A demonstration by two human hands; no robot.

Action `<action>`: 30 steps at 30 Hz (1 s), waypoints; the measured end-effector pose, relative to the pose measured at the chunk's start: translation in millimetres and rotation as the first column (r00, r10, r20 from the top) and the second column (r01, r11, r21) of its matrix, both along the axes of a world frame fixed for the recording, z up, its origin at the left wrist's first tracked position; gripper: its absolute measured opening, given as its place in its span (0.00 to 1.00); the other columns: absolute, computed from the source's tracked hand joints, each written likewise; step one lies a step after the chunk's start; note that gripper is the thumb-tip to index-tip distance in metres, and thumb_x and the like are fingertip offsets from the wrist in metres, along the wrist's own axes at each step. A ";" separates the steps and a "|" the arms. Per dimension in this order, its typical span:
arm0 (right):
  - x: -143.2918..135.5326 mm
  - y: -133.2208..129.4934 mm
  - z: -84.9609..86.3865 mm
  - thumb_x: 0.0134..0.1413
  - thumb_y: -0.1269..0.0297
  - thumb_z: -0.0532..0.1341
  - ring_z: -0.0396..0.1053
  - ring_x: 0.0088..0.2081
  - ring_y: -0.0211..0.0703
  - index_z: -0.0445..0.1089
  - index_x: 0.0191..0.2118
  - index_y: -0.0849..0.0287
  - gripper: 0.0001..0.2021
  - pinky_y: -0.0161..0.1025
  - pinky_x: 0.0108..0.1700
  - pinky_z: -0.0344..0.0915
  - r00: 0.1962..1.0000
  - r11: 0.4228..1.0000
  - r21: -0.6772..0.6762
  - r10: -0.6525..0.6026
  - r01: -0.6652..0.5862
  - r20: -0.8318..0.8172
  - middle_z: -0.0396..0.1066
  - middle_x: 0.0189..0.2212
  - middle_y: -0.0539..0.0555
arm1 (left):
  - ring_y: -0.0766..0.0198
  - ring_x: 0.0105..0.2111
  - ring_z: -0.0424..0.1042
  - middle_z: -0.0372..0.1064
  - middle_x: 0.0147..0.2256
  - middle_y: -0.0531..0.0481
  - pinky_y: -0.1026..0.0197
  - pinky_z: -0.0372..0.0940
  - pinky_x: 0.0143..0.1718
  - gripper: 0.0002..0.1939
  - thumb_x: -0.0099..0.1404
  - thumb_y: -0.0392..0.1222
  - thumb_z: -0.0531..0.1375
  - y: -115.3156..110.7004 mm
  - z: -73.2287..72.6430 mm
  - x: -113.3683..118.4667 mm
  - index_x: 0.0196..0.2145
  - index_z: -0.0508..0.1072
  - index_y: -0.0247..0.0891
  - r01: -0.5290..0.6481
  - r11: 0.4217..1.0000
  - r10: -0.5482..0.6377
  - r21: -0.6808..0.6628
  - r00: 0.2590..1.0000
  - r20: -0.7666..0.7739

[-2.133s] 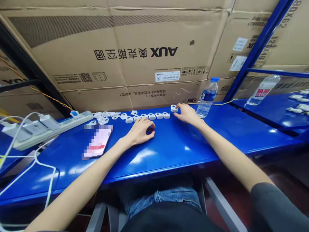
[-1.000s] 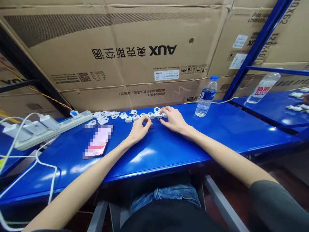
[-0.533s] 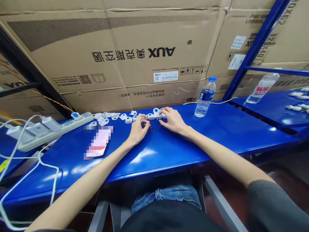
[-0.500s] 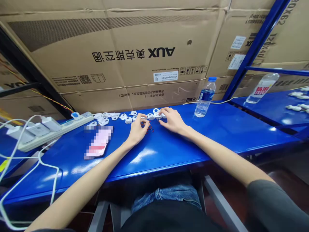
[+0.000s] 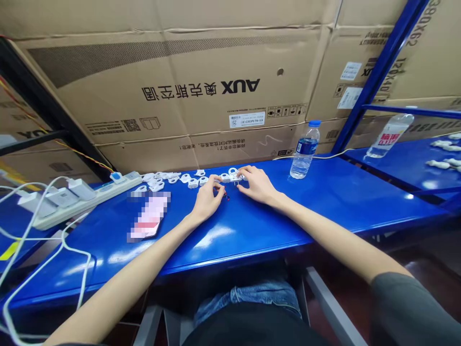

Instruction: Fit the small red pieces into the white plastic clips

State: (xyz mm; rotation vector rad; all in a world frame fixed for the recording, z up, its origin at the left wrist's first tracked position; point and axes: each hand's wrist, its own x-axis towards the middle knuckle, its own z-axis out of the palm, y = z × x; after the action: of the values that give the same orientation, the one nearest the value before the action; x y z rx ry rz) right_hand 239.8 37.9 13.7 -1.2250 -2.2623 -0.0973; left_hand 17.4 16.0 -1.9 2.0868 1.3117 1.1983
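On the blue table, my left hand [image 5: 208, 198] is closed, with thumb and fingertips brought together; what lies in them is too small to make out. Small red-and-black bits [image 5: 226, 195], perhaps short wires, show just beside its fingertips. My right hand [image 5: 257, 183] curls its thumb and fingers at the right end of a white plastic piece with a ring [image 5: 233, 175], apparently gripping it; the fingers hide part of it. Several similar white ringed pieces [image 5: 193, 183] lie left of my left hand, reaching to a loose cluster [image 5: 157, 184] farther left.
A phone [image 5: 149, 216] with a blurred surface lies at left. Behind it is a power strip [image 5: 104, 194] with white chargers and cables [image 5: 86, 269]. A water bottle [image 5: 305, 151] stands at right. Large cardboard boxes [image 5: 201, 57] wall the back; a blue post [image 5: 378, 81] rises at right.
The view has shifted slightly, so the scene sits a little lower. My left fingers now cover more of the red-and-black bits. My right hand stays at the white piece.
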 end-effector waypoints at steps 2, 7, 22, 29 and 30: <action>0.3 -0.2 0.4 0.62 0.63 0.65 0.70 0.56 0.56 0.73 0.52 0.57 0.14 0.50 0.56 0.66 1.000 1.000 -0.002 -0.003 0.003 0.000 0.73 0.58 0.61 | 0.55 0.33 0.78 0.79 0.32 0.52 0.53 0.69 0.39 0.09 0.70 0.44 0.57 0.3 -0.1 -0.2 0.47 0.67 0.44 0.002 1.000 -0.002 0.005 1.000 -0.009; 0.6 0.5 0.4 0.61 0.63 0.67 0.71 0.55 0.57 0.73 0.53 0.57 0.16 0.51 0.55 0.66 1.000 1.000 0.002 -0.027 0.027 -0.011 0.73 0.58 0.61 | 0.55 0.36 0.79 0.79 0.33 0.51 0.52 0.70 0.44 0.09 0.70 0.42 0.57 2.2 -3.0 -0.6 0.48 0.67 0.44 0.023 0.999 -0.021 0.049 0.999 -0.037; 1.9 0.6 1.3 0.62 0.63 0.66 0.71 0.56 0.56 0.73 0.52 0.57 0.14 0.52 0.55 0.67 1.000 1.000 0.012 -0.011 0.011 -0.015 0.73 0.57 0.62 | 0.55 0.37 0.79 0.78 0.33 0.51 0.52 0.69 0.44 0.08 0.70 0.42 0.57 1.3 -3.9 -0.5 0.47 0.68 0.43 -0.016 0.997 0.018 0.075 0.999 -0.027; 2.8 0.8 2.5 0.62 0.63 0.65 0.71 0.55 0.56 0.73 0.51 0.57 0.13 0.52 0.56 0.68 1.000 1.000 -0.001 -0.017 0.017 -0.021 0.74 0.57 0.60 | 0.54 0.39 0.78 0.78 0.36 0.48 0.49 0.70 0.46 0.07 0.72 0.40 0.54 1.2 -2.5 -2.2 0.46 0.68 0.42 -0.072 0.991 0.075 0.112 0.997 -0.019; 2.8 0.7 2.4 0.61 0.63 0.65 0.72 0.55 0.56 0.73 0.51 0.57 0.13 0.52 0.56 0.68 1.000 1.000 -0.003 -0.016 0.016 -0.023 0.74 0.57 0.61 | 0.54 0.40 0.78 0.78 0.37 0.47 0.49 0.70 0.47 0.07 0.72 0.39 0.54 1.5 -2.4 -2.4 0.46 0.68 0.41 -0.075 0.989 0.078 0.129 0.997 -0.016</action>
State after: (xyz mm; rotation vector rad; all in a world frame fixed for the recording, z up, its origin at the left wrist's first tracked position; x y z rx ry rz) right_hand 242.5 38.6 16.1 -1.2400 -2.2333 -0.0857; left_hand 15.0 17.5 -4.3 2.1606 1.3684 1.3292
